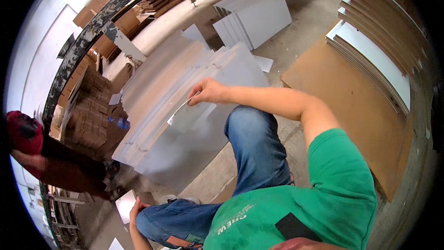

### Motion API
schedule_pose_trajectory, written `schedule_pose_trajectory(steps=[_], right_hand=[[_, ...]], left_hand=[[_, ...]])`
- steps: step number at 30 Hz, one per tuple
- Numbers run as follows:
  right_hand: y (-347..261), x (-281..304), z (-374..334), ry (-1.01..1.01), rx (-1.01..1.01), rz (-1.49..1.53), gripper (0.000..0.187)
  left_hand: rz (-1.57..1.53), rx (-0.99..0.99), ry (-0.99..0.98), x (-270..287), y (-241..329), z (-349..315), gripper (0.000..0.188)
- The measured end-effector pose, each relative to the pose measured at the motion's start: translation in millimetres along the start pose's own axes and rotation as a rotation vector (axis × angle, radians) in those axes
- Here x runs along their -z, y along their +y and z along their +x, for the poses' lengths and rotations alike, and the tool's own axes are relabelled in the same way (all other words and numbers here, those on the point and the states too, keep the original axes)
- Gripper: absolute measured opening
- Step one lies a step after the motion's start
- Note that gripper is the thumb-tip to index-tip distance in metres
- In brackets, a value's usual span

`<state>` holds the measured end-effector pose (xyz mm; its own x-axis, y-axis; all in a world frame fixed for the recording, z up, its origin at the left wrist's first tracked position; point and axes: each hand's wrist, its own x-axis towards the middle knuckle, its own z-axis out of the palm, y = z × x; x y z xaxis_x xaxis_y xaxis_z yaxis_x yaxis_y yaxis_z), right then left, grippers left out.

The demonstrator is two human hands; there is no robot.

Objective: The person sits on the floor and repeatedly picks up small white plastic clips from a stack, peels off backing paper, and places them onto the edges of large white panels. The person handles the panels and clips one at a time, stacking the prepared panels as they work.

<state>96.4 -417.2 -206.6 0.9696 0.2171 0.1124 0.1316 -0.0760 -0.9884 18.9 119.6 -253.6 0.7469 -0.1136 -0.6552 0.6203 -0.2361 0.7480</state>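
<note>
My right hand reaches out over a stack of large grey-white panels standing on edge in front of me. Its fingers pinch a thin whitish sheet by one end, and the sheet hangs down along the panels' edges. Low on the left, beside my bent knee, my left hand is closed at the edge of a small white sheet; its fingers are partly hidden. String or cord seems to run around the panel edges.
Another person in dark red is at the left, blurred. A second group of white panels stands farther back. On the right lies a brown board with stacked boards. A dark metal frame curves along the left.
</note>
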Motion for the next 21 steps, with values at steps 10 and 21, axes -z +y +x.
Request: schedule_pose_trajectory(steps=[10,21], right_hand=[[-20,-38,-5,0.021,-0.202,-0.299,0.014],[-31,-79,64,0.158,-0.312,-0.226,0.015]], left_hand=[[0.24,0.011,-0.116,-5,21,2,0.049],[0.301,-0.555,-0.358,-63,138,87,0.037]])
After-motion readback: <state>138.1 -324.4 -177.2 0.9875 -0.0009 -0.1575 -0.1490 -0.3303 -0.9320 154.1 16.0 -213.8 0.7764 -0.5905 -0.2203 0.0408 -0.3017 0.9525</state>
